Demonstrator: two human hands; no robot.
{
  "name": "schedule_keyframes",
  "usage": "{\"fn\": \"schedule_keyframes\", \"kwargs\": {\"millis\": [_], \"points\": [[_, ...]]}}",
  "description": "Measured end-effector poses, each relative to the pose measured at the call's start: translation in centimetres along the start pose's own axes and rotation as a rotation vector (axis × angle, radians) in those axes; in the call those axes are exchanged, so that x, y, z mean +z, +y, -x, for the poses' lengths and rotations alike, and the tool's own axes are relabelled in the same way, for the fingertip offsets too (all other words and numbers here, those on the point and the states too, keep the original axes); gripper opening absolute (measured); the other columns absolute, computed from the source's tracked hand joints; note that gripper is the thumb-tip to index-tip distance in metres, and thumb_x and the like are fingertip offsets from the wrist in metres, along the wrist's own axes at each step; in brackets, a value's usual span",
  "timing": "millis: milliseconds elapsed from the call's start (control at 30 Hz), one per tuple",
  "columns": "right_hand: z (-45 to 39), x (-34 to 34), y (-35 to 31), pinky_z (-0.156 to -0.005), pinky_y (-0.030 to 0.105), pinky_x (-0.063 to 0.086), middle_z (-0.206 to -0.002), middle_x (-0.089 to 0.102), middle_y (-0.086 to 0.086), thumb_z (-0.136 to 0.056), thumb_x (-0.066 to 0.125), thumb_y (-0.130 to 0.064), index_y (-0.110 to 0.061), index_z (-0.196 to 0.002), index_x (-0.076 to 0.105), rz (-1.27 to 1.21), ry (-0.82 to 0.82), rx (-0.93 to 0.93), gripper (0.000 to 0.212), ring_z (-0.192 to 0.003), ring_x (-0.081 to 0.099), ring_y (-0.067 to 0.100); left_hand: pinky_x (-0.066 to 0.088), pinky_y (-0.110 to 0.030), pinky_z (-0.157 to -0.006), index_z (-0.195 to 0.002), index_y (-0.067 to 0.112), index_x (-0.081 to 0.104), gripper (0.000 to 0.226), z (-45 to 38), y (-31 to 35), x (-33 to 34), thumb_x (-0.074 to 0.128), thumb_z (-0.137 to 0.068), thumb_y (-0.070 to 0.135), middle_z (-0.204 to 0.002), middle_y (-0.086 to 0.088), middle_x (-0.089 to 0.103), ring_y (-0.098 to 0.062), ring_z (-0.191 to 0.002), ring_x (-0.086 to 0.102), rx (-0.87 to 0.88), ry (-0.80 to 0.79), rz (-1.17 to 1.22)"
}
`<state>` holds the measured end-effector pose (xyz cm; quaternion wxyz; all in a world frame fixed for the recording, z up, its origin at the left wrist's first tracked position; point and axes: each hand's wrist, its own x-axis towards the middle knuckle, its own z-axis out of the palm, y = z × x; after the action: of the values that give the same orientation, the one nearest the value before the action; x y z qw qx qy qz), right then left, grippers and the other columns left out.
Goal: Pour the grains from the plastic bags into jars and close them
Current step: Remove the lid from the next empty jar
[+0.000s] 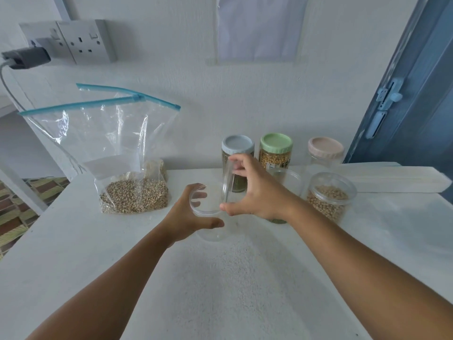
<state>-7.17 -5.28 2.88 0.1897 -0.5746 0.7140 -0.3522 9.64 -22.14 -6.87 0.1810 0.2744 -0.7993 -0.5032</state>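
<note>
On the white surface, a zip bag of grains lay at ten o'clock of the empty clear jar gripped by the left hand, the right hand pinching its lifted lid; opening underway, pouring likely next.

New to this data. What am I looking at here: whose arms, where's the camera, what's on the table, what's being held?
No machine: a person's bare arms, filmed by one wide-angle camera on their head, looking down. The left hand grips an empty clear jar on the white table. The right hand holds its clear lid on edge just above the rim. To the left stands a zip bag of grains, with a second bag behind it. Behind stand three lidded jars and, on the right, a clear jar of grains.
</note>
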Motion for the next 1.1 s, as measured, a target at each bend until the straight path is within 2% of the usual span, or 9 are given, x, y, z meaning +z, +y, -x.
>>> {"fn": "schedule_keyframes", "kwargs": {"millis": [67,133,233,333,467,600,700,900,1100], "points": [[0.9,0.9,1.2,-0.12,0.035,0.034,-0.161,0.031,-0.007,-0.069,0.092,-0.047,-0.033,-0.154,0.022,-0.117,0.059,0.025,0.111,-0.146,0.034,0.005,0.048,-0.033,-0.094,-0.144,0.039,0.039,0.112,0.3,-0.3,-0.9,0.103,-0.052,0.046,-0.138,0.011,0.053,-0.014,-0.129,0.052,-0.014,0.026,0.006],[1.8,1.9,2.3,-0.119,0.033,0.032,-0.164,0.03,-0.009,-0.065,0.091,-0.051,-0.039,-0.152,0.02,-0.234,0.09,0.051,0.113,-0.147,0.035,0.006,0.048,-0.037,-0.096,-0.143,0.04,0.039,0.116,0.7,-0.6,-1.9,0.102,-0.047,0.054,-0.138,0.011,0.054,-0.017,-0.128,0.053,-0.031,0.046,0.005],[3.3,4.1,4.1,-0.122,0.037,0.032,-0.167,0.028,-0.007,-0.063,0.093,-0.049,-0.042,-0.15,0.021,-0.32,0.059,0.146,0.113,-0.149,0.034,0.011,0.048,-0.039,-0.097,-0.142,0.04,0.04,0.12,1.3,-1.1,-3.4,0.099,-0.04,0.062,-0.137,0.011,0.055,-0.019,-0.128,0.054,-0.053,0.076,-0.001],[4.5,6.1,5.5,-0.123,0.039,0.033,-0.162,0.033,-0.009,-0.06,0.093,-0.057,-0.045,-0.146,0.023,-0.28,0.02,0.251,0.112,-0.146,0.039,0.01,0.049,-0.042,-0.1,-0.142,0.039,0.04,0.121,1.9,-1.4,-4.2,0.099,-0.039,0.062,-0.136,0.012,0.055,-0.019,-0.129,0.053,-0.058,0.083,-0.006],[5.6,6.8,6.2,-0.112,0.026,0.033,-0.149,0.034,-0.013,-0.069,0.093,-0.051,-0.031,-0.155,0.02,-0.142,-0.06,0.34,0.115,-0.14,0.035,0.006,0.047,-0.041,-0.1,-0.142,0.039,0.04,0.123,2.2,-1.5,-4.4,0.098,-0.037,0.063,-0.134,0.014,0.055,-0.017,-0.129,0.053,-0.064,0.084,-0.005],[6.0,6.8,6.6,-0.115,0.037,0.033,-0.148,0.025,-0.004,-0.07,0.086,-0.058,-0.029,-0.156,0.022,0.133,-0.107,0.391,0.111,-0.142,0.024,0.019,0.047,-0.04,-0.099,-0.143,0.038,0.04,0.123,2.2,-1.4,-4.4,0.099,-0.037,0.063,-0.135,0.012,0.055,-0.018,-0.129,0.053,-0.067,0.082,0.003],[5.8,6.5,6.5,-0.115,0.042,0.033,-0.147,0.022,0.0,-0.07,0.083,-0.063,-0.029,-0.157,0.021,0.224,-0.17,0.462,0.112,-0.143,0.021,0.024,0.047,-0.039,-0.097,-0.144,0.037,0.041,0.124,2.3,-1.4,-4.4,0.099,-0.038,0.062,-0.135,0.012,0.055,-0.018,-0.129,0.053,-0.071,0.085,0.009],[4.4,6.0,6.9,-0.114,0.048,0.036,-0.153,0.031,0.004,-0.064,0.083,-0.07,-0.032,-0.158,0.025,0.271,-0.204,0.552,0.117,-0.143,0.032,0.029,0.05,-0.043,-0.1,-0.143,0.039,0.041,0.123,2.4,-1.0,-4.1,0.1,-0.038,0.061,-0.136,0.012,0.056,-0.019,-0.13,0.054,-0.083,0.054,0.009],[4.0,5.7,7.4,-0.111,0.047,0.043,-0.152,0.039,0.002,-0.054,0.084,-0.071,-0.031,-0.156,0.031,0.207,-0.193,0.602,0.122,-0.137,0.043,0.024,0.049,-0.037,-0.096,-0.146,0.036,0.04,0.12,2.7,-0.7,-3.1,0.102,-0.045,0.054,-0.14,0.011,0.054,-0.022,-0.132,0.052,-0.076,0.004,0.022]]}}
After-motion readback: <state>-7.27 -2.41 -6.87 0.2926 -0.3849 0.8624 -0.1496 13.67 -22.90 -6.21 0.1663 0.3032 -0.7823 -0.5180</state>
